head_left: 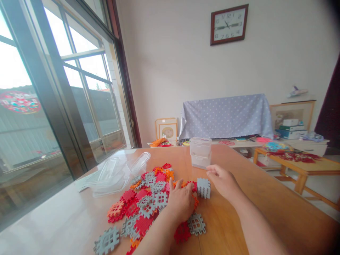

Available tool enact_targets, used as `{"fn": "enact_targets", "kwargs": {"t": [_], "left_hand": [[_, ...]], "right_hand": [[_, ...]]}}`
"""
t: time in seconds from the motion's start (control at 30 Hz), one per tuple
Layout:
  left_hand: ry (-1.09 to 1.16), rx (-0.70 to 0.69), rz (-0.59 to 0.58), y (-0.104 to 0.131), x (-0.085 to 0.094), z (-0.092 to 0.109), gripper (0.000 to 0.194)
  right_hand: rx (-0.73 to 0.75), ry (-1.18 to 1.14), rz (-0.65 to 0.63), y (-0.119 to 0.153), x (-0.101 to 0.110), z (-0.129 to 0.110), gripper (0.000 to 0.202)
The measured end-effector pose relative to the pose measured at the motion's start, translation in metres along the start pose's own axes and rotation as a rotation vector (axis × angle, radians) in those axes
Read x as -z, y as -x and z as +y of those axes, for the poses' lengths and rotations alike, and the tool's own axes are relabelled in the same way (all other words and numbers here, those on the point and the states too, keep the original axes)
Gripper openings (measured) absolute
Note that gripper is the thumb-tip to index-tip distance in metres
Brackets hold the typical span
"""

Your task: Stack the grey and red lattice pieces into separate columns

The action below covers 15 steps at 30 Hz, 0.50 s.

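A loose pile of red, orange and grey interlocking plastic tiles (142, 203) covers the middle of the wooden table. My left hand (181, 200) rests over the pile's right side with its fingers spread; what lies under the palm is hidden. Just right of it stands a grey stack of tiles (203, 188), upright and close together. My right hand (221, 180) hovers behind and right of that stack, thumb and fingers drawn together near the lower corner of the stacked clear containers (201, 153). Whether anything small is between those fingertips cannot be made out.
Clear plastic containers and lids (108, 177) lie at the table's left, by the window. The wooden tabletop (239, 226) extends to the right. Beyond it are a low wooden bench (305, 168) and a cabinet covered with a dotted cloth (225, 118).
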<state>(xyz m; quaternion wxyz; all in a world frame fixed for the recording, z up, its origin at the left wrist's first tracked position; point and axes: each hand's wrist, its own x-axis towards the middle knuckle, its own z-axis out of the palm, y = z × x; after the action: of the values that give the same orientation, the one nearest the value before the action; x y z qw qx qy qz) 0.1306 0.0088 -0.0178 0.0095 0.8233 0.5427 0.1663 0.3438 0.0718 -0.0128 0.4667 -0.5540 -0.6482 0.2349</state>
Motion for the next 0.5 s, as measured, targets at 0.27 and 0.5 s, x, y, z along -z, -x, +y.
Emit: {"fn": "enact_targets", "kwargs": {"t": [0.27, 0.5], "left_hand": [[-0.054, 0.023, 0.056, 0.003, -0.001, -0.007, 0.040], [-0.092, 0.092, 0.077, -0.003, -0.007, -0.021, 0.023]], "right_hand": [[-0.014, 0.032, 0.003, 0.002, -0.002, -0.003, 0.036], [-0.011, 0.067, 0.011, 0.005, -0.004, -0.004, 0.036]]}}
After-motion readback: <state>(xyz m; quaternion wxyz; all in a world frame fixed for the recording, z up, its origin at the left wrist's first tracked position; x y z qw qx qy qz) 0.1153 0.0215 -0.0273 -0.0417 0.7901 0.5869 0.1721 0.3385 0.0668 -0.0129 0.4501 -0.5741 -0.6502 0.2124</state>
